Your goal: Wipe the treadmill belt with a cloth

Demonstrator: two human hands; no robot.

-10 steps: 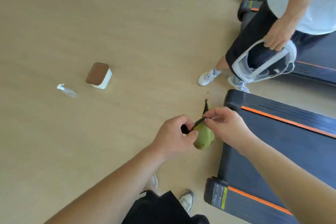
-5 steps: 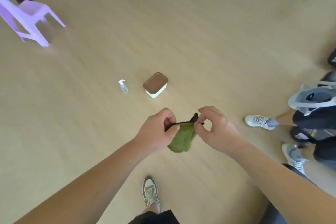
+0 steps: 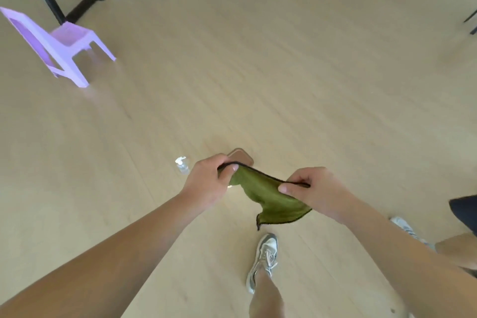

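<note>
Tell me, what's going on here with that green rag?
A person holds a green cloth spread between both hands, the left hand and right hand each pinching its dark top edge while the rest hangs. A bottle and a brown-lidded box sit on the floor beyond. No treadmill is in view, so wiping hasn't begun.

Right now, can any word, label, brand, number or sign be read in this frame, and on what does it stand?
No text can be read in this frame.
Bottle: any label is too small and blurred to read.
Shoe: no legible logo.
Cloth, box, chair: no marks show.
</note>
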